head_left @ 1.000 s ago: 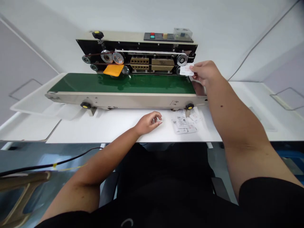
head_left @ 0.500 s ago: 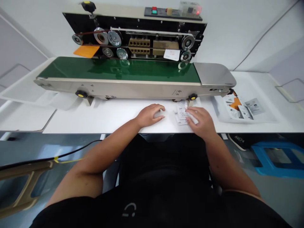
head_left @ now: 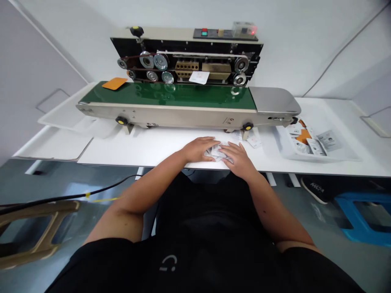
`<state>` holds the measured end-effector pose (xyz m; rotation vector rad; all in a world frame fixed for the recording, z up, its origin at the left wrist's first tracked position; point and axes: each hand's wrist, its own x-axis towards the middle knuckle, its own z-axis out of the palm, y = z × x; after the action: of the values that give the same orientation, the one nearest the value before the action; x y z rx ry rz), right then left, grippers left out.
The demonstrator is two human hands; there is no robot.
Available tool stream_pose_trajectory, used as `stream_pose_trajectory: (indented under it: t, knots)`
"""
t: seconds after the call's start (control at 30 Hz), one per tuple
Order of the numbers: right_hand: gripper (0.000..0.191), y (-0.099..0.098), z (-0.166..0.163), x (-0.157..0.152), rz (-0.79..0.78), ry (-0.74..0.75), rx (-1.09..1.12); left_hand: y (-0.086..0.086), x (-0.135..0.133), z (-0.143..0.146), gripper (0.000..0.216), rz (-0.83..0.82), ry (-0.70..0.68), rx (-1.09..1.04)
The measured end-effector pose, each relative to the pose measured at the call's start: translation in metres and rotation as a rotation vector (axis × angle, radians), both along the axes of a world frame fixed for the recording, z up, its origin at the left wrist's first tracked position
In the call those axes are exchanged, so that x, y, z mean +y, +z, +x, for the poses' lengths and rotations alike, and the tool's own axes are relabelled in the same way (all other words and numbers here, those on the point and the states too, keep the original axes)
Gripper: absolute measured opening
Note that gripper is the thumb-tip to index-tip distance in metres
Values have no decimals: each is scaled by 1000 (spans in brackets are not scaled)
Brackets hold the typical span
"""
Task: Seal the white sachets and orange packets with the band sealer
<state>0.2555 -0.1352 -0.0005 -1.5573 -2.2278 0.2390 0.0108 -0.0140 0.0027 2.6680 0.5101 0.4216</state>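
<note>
My left hand [head_left: 198, 149] and my right hand [head_left: 238, 158] lie together on a small pile of white printed sachets [head_left: 216, 151], near the table's front edge. Their fingers meet over the pile and hide part of it. Beyond my right hand lie a few loose sachets [head_left: 253, 140]. Ahead stands a band sealer [head_left: 186, 57] with a green conveyor belt [head_left: 168, 94]. A white sachet [head_left: 199, 77] stands at its sealing blocks, and an orange packet [head_left: 115, 83] lies at the belt's left end.
The white table [head_left: 137, 146] runs under the sealer. A clear tray [head_left: 336, 156] holding printed sachets and orange pieces sits at the right. A translucent tray [head_left: 61, 116] lies at the left. Below are a black cable [head_left: 61, 198], a blue stool [head_left: 363, 219] and a shoe [head_left: 314, 190].
My right hand has come back from the sealer to the pile, and my left hand has joined it. The white sachet and orange packet have travelled left along the sealer.
</note>
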Motion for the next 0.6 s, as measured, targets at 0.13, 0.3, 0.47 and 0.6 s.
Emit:
stream_pose_trajectory:
  t: [0.13, 0.3, 0.47, 0.6]
  knots:
    - [34, -1, -12, 8, 138, 17, 41, -1, 2, -2, 60, 49, 30, -30]
    - [31, 18, -8, 14, 319, -37, 91, 1, 1, -2, 54, 85, 90, -29]
    - [27, 80, 21, 22, 431, -99, 249, 1, 1, -2, 60, 74, 132, 29]
    - [29, 135, 60, 58, 535, -328, 332, -4, 5, -2, 58, 65, 46, -18]
